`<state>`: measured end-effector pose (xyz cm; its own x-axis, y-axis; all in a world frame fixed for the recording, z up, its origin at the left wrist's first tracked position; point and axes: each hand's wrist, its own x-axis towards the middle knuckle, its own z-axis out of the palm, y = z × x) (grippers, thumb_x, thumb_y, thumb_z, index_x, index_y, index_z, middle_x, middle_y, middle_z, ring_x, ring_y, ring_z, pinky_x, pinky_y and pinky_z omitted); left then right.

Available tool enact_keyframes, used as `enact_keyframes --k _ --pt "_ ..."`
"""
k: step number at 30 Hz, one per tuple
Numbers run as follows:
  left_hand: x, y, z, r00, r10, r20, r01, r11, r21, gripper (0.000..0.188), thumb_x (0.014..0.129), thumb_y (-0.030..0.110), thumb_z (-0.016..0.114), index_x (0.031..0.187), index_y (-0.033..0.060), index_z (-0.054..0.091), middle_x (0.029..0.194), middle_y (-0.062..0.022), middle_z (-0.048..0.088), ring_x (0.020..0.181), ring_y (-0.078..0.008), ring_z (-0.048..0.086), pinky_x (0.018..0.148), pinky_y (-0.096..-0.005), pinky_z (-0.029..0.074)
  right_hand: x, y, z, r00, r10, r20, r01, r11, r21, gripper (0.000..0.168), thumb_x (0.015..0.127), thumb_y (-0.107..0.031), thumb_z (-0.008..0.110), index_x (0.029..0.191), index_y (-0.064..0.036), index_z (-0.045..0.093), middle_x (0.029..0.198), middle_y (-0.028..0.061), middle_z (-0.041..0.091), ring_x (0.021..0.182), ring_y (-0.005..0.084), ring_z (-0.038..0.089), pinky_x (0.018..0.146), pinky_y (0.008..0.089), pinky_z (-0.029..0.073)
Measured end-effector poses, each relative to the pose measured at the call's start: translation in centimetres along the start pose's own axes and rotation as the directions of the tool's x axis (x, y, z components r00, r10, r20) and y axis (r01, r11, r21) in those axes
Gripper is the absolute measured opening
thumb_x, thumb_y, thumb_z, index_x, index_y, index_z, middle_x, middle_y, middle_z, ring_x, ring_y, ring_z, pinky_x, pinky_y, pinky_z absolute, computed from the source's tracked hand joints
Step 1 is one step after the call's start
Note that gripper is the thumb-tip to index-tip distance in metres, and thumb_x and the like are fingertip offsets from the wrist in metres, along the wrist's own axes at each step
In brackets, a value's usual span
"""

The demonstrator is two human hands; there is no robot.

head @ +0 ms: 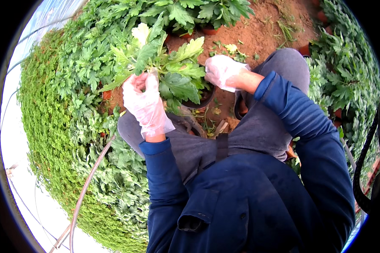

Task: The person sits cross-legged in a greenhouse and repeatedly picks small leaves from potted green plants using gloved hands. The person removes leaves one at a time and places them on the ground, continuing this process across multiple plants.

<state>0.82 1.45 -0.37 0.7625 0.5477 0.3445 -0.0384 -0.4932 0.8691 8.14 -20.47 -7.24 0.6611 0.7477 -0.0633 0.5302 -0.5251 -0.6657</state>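
Observation:
A leafy potted plant with lobed, chrysanthemum-like leaves [180, 83] stands in front of my knees. Part of the dark rim of its pot [205, 100] shows below the foliage. My left hand [144, 102], in a thin clear plastic glove, pinches a stem of the plant between thumb and fingers. Some leaves around that grip are pale yellow-green. On the plant's other side is my right hand [223, 72], gloved the same way, with fingers curled at the leaf edges. Its fingertips face away, so whether anything is in them is hidden.
Dense rows of potted plants [91, 63] spread on the left, and more plants [345, 72] line the right. Cut leaves [231, 48] lie on the reddish soil [259, 28]. A curved pipe [90, 186] rises at lower left. Orange pots [210, 31] stand ahead.

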Motion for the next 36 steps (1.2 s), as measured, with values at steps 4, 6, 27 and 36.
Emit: enact_keyframes --k 4,6,27,36 --pt "-0.6 1.2 -1.0 0.999 0.01 0.043 -0.017 0.987 0.163 0.022 0.089 0.004 0.069 0.107 -0.0042 0.059 0.1 -0.0105 0.067 0.085 -0.0137 0.063 0.079 -0.0268 0.051 -0.3 0.7 0.2 0.991 -0.086 -0.1 0.088 0.996 0.011 0.024 0.082 -0.023 0.059 0.068 -0.004 0.063 0.065 0.0193 0.058 0.064 0.0393 0.059 0.063 0.0471 0.049" --pt "-1.2 1.7 -1.8 0.989 0.136 -0.062 -0.12 0.97 0.211 0.021 0.088 0.005 0.069 0.105 -0.0031 0.062 0.096 -0.0114 0.066 0.081 -0.0175 0.064 0.076 -0.0294 0.051 -0.4 0.5 0.2 0.984 -0.09 -0.156 0.088 0.996 -0.017 0.023 0.079 -0.022 0.059 0.066 -0.004 0.065 0.063 0.0184 0.059 0.063 0.0375 0.061 0.061 0.0466 0.05" --pt "-7.7 -7.5 1.3 0.495 -0.793 0.355 0.853 0.365 -0.374 0.034 0.09 0.006 0.055 0.124 -0.001 0.055 0.118 -0.0147 0.063 0.092 -0.025 0.068 0.068 -0.0329 0.058 1.3 -3.6 -3.6 0.999 -0.046 -0.016 0.045 0.997 -0.055 0.033 0.095 -0.03 0.052 0.082 -0.003 0.065 0.072 0.0142 0.064 0.064 0.0277 0.065 0.063 0.0385 0.051" --pt "-3.5 -7.9 -3.7 0.564 -0.315 0.763 0.209 0.949 0.238 0.032 0.081 -0.005 0.057 0.112 -0.0029 0.062 0.113 -0.0196 0.063 0.083 -0.031 0.07 0.068 -0.0381 0.057 2.2 -1.4 -3.2 0.93 0.367 -0.002 -0.333 0.846 0.417 0.032 0.094 -0.033 0.057 0.087 -0.002 0.062 0.069 0.006 0.065 0.056 0.0139 0.062 0.052 0.0296 0.049"
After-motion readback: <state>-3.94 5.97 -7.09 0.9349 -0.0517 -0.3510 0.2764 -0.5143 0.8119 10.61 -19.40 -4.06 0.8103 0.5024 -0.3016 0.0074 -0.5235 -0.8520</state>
